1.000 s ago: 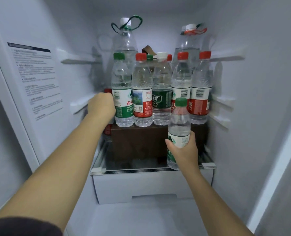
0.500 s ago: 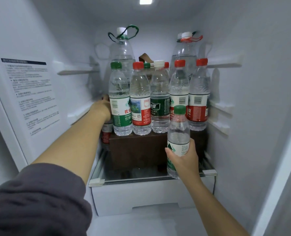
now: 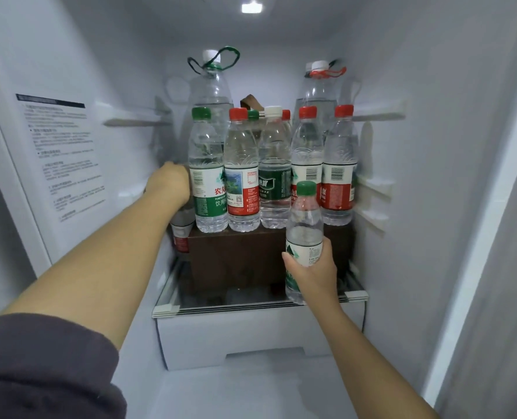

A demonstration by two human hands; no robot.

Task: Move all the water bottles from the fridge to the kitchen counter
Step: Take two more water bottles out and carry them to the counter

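Straight into the open fridge we go: white walls, a lamp lit in the ceiling, a printed sticker on the left wall, shelf rails on both sides. A glass shelf sits above a white drawer, and on the glass stands a brown box serving as a platform.

Now the count. There are five in the front row on the box: a green-capped bottle, a red-capped bottle, a white-capped bottle, then a fourth bottle and a fifth bottle, both red-capped. Behind them two more tops poke up, a green cap and a red cap. At the back are two big ones, the green-looped jug and the red-looped jug. That makes nine.

The tenth is the small bottle, green-capped and upright at the shelf's front edge on the right. The right hand is wrapped round its label. Whether its base touches the glass, I cannot tell.

The eleventh is a red-labelled bottle, down in the gap between the box and the left wall. The left hand is over its top. Its fingers are hidden behind the front row, so I can't say whether they are grasping.
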